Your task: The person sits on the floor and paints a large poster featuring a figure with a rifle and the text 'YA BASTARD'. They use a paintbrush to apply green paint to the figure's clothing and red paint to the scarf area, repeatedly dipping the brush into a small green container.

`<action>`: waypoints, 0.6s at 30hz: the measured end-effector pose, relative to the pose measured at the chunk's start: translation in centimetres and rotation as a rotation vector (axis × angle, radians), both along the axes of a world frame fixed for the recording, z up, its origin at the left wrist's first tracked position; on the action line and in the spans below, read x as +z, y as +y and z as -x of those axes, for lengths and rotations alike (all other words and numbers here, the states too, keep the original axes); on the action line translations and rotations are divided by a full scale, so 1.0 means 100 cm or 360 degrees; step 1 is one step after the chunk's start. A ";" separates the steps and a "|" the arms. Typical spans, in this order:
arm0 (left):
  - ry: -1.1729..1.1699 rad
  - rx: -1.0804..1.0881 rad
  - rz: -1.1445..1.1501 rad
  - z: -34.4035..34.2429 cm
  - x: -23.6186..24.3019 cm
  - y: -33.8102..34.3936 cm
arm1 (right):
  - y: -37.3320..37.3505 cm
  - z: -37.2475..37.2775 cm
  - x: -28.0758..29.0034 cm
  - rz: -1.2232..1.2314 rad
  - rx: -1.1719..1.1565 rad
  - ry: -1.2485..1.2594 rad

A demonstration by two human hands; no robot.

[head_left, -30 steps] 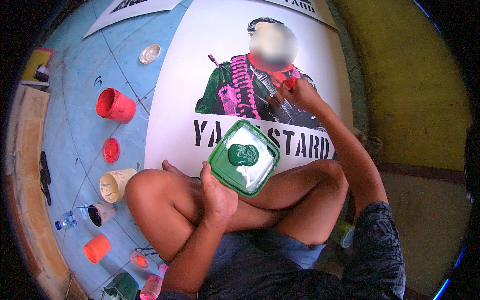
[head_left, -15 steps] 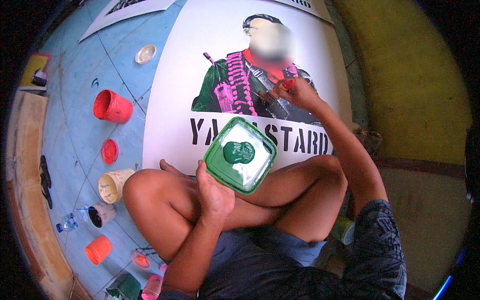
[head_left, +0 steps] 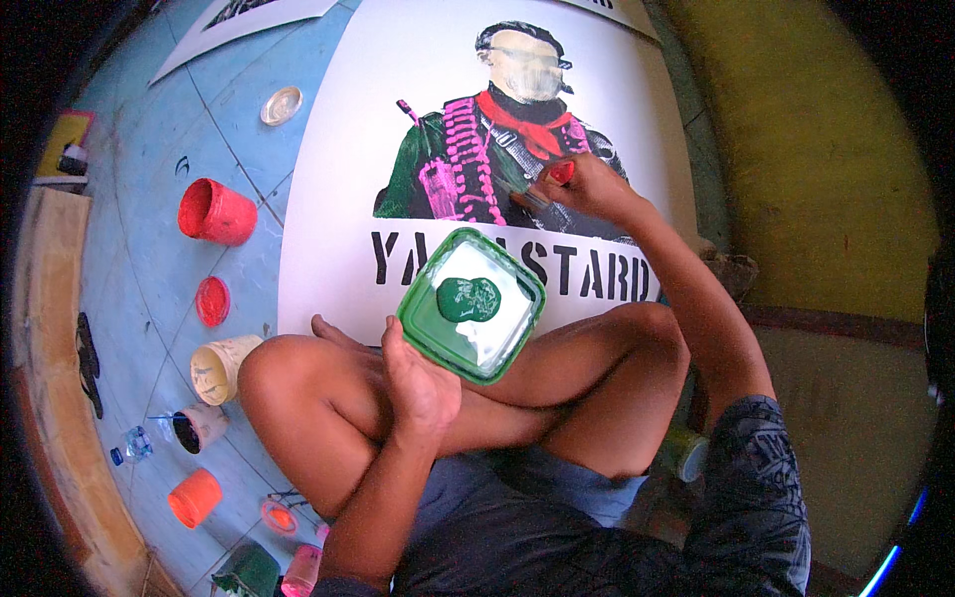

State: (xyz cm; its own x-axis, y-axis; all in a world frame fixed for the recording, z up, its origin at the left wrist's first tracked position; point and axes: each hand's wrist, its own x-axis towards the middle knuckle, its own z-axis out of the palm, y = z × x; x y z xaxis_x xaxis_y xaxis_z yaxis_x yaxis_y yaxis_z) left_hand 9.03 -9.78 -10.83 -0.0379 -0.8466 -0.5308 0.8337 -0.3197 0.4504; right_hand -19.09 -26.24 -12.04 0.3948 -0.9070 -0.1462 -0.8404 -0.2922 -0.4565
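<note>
On a large white poster [head_left: 323,199] in front of me is a painted figure [head_left: 408,169] with a red scarf, pink bands and green and black clothing. My right hand [head_left: 600,189] is closed around a paintbrush [head_left: 563,173] with a red handle end. Its bristles are at the dark chest of the figure, below the scarf; whether they touch cannot be made out. In my left hand [head_left: 426,388] is a square plastic lid [head_left: 423,320] with a green rim, held over my crossed legs. A puddle of dark green paint [head_left: 466,298] lies on it.
Left on blue tiles stand a red paint pot [head_left: 219,212], a cream pot [head_left: 221,368], a dark paint pot [head_left: 202,426] and an orange pot [head_left: 195,497]. A red lid [head_left: 213,301] and white lid [head_left: 282,105] lie nearby. A yellow wall [head_left: 826,179] rises on the right.
The whole view has shifted slightly left. My right hand and the brush have moved a little down and left over the figure's chest. The lid stays in my left hand.
</note>
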 end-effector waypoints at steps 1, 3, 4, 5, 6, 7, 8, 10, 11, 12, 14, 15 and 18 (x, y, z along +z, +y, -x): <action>0.0019 -0.0008 0.0018 -0.001 -0.002 0.000 | -0.001 0.002 -0.001 0.0029 -0.0019 0.0027; 0.0042 -0.0020 0.0026 -0.001 -0.004 0.000 | -0.006 0.007 0.002 0.0096 -0.0075 0.0089; 0.0053 -0.0025 0.0030 -0.001 -0.004 0.000 | -0.008 0.006 0.001 0.0146 -0.0077 -0.0031; 0.0038 -0.0026 0.0019 0.000 -0.003 0.000 | -0.011 0.000 0.001 0.0196 -0.0078 -0.0151; 0.0022 -0.0026 0.0008 0.000 -0.001 -0.001 | -0.014 -0.006 0.002 0.0247 -0.0079 -0.0272; 0.0006 -0.0026 -0.0003 0.001 0.000 -0.001 | -0.015 -0.011 0.002 0.0185 -0.0076 -0.0281; 0.0002 -0.0020 0.0001 0.000 -0.001 -0.001 | -0.015 -0.016 0.001 0.0121 -0.0070 -0.0293; -0.0005 -0.0008 0.0010 -0.001 -0.003 0.001 | -0.013 -0.016 -0.004 0.0081 -0.0068 -0.0193; 0.0008 -0.0009 0.0004 -0.001 -0.002 0.001 | -0.011 -0.012 -0.008 0.0105 -0.0070 -0.0079; 0.0021 -0.0011 -0.0001 0.000 0.000 0.000 | -0.010 -0.007 -0.011 0.0129 -0.0071 0.0035; 0.0046 -0.0011 -0.0002 -0.001 -0.001 0.000 | -0.007 0.002 -0.002 0.0054 -0.0136 0.0141; 0.0056 -0.0010 0.0002 -0.002 -0.003 0.000 | -0.006 0.000 0.004 0.0018 -0.0166 0.0190; 0.0049 -0.0014 0.0000 0.000 -0.002 0.000 | -0.009 -0.007 0.008 0.0167 -0.0140 -0.0257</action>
State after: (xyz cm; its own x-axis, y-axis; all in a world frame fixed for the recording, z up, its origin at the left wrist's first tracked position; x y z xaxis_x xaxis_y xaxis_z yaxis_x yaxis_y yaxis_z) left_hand 9.08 -9.82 -11.03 -0.0619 -0.8461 -0.5295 0.8442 -0.3274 0.4244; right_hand -18.37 -27.19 -11.20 0.3241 -0.9460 0.0095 -0.7832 -0.2740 -0.5582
